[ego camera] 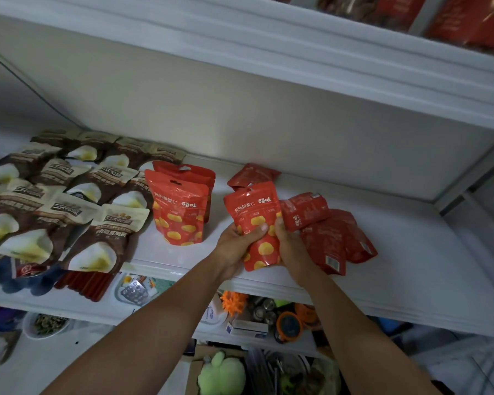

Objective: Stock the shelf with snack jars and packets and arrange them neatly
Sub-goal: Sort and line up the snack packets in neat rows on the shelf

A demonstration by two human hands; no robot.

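held packet: I see one red packet (255, 220) with yellow spots, upright, front facing me, tilted a little left; it sits between both hands, over the front part of the white shelf (411, 266)
left hand: my left hand (237, 240) grips the packet's left side; thumb laid across the front, fingers behind
right hand: my right hand (290, 252) grips the packet's right edge; thumb on the front, fingers curled behind; cannot tell if the packet's bottom touches the shelf
standing packets: two matching red packets (180, 212) stand upright just left of the hands, one behind the other, touching
loose pile: more red packets (334, 238) lie flat, backs up, overlapping, just right of the right hand; one more flat packet (253, 173) lies behind the held one
brown packets: rows of brown and cream packets (69, 195) fill the shelf's left end, overlapping, beside the standing red pair
below: lower shelf holds mixed clutter; a green plush toy (221, 374) sits in a box under it
above: the upper shelf (325, 52) carries red packs, blurred
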